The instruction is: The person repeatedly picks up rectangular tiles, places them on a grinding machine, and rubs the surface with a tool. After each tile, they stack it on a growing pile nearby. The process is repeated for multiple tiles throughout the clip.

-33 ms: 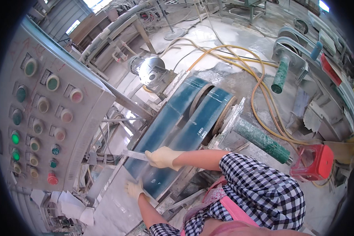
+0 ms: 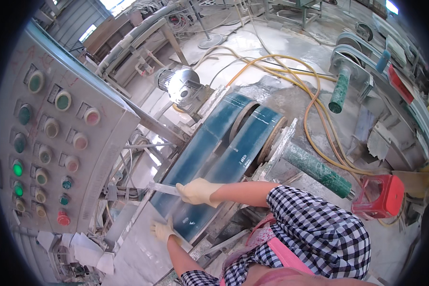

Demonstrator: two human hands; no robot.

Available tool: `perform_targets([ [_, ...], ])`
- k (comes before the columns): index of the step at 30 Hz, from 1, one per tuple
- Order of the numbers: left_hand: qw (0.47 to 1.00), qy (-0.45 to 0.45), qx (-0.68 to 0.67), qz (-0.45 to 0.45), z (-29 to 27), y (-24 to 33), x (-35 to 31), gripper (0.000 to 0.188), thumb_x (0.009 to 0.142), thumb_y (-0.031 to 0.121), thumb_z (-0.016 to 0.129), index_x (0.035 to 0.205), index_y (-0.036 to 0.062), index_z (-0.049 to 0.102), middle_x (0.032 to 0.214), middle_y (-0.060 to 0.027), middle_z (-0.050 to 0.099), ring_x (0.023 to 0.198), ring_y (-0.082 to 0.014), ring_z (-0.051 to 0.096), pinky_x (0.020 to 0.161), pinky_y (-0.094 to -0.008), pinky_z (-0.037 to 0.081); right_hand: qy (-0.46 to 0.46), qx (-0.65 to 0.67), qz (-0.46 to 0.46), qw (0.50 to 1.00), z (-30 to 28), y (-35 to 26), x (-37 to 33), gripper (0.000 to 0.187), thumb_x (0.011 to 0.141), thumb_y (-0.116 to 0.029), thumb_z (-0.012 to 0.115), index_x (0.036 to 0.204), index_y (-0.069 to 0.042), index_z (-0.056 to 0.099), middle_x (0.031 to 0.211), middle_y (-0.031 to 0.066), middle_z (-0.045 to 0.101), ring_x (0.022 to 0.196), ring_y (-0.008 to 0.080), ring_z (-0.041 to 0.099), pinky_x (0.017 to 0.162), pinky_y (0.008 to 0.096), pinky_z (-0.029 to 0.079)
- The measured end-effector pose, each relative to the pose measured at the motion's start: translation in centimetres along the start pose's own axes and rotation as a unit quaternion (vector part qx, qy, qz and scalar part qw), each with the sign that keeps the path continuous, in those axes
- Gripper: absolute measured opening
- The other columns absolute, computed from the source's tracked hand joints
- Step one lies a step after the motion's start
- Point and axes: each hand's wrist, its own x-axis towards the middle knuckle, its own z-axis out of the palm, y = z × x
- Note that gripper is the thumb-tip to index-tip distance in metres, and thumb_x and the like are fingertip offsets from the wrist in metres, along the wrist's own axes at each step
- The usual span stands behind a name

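Observation:
My right hand, in a cream glove, is closed around one end of a pale flat strip. The strip reaches left across two blue belts, the left one and the right one. Below it, my gloved left hand lies with fingers spread on a pale, whitish slab at the belts' near end. Its fingertips are slightly blurred. Where the strip meets the belts and slab is partly hidden by my right hand.
A grey control panel with several round buttons, two lit green, stands at left. Behind the belts sits a silver motor. A green roller and a red stool are at right. Yellow hoses cross the floor.

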Motion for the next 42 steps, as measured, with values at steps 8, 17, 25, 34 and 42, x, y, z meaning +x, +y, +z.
perform_targets([
  [8, 0.995, -0.063, 0.051, 0.054, 1.4, -1.2, 4.5, 0.097, 0.078, 0.054, 0.075, 0.147, -0.0011, 0.033, 0.143, -0.022, 0.048, 0.13, -0.0385, 0.05, 0.105, -0.0466, 0.044, 0.013, -0.015, -0.022, 1.0, -0.1, 0.4, -0.1, 0.048, 0.092, -0.033, 0.061, 0.127, -0.002, 0.051, 0.085, 0.0219, 0.069, 0.078, 0.0438, 0.067, 0.07, 0.0514, 0.053],
  [17, 0.93, -0.054, -0.358, 0.063, -4.7, -3.2, 1.0, 0.032, 0.089, 0.013, 0.05, 0.115, -0.0038, 0.061, 0.104, -0.0169, 0.066, 0.088, -0.0296, 0.064, 0.078, -0.0387, 0.051, 0.023, -0.015, -0.034, 0.999, -0.6, 0.8, -0.2, 0.047, 0.092, -0.034, 0.061, 0.126, -0.002, 0.052, 0.087, 0.0209, 0.069, 0.08, 0.0425, 0.067, 0.072, 0.0508, 0.054],
  [25, 0.71, -0.162, -0.683, 0.057, -3.3, 5.6, -3.7, 0.027, 0.096, 0.017, 0.055, 0.111, -0.0058, 0.058, 0.101, -0.0143, 0.063, 0.09, -0.0217, 0.064, 0.074, -0.0324, 0.051, 0.021, -0.024, -0.04, 0.999, -1.9, 1.0, -0.6, 0.061, 0.088, -0.051, 0.064, 0.12, 0.0, 0.056, 0.089, 0.0227, 0.07, 0.084, 0.0429, 0.069, 0.073, 0.05, 0.055],
  [34, 0.86, 0.002, -0.502, 0.096, -0.4, 0.0, -0.4, 0.049, 0.095, 0.022, 0.061, 0.137, -0.0022, 0.052, 0.136, -0.019, 0.058, 0.122, -0.0304, 0.056, 0.104, -0.039, 0.043, -0.039, 0.043, 0.082, 0.995, -2.4, -1.2, -0.5, 0.043, 0.097, -0.017, 0.04, 0.134, 0.003, 0.049, 0.097, 0.0223, 0.07, 0.085, 0.0402, 0.069, 0.074, 0.0489, 0.055],
  [42, 0.999, 0.016, 0.026, -0.011, 1.9, -8.1, 4.4, 0.099, 0.078, 0.069, 0.067, 0.147, 0.0026, 0.042, 0.144, -0.0176, 0.051, 0.13, -0.0349, 0.051, 0.108, -0.0414, 0.043, 0.014, -0.018, 0.043, 0.999, -2.6, -1.1, -0.9, 0.047, 0.094, -0.021, 0.049, 0.136, 0.001, 0.049, 0.091, 0.0207, 0.07, 0.084, 0.0412, 0.068, 0.075, 0.0495, 0.054],
])
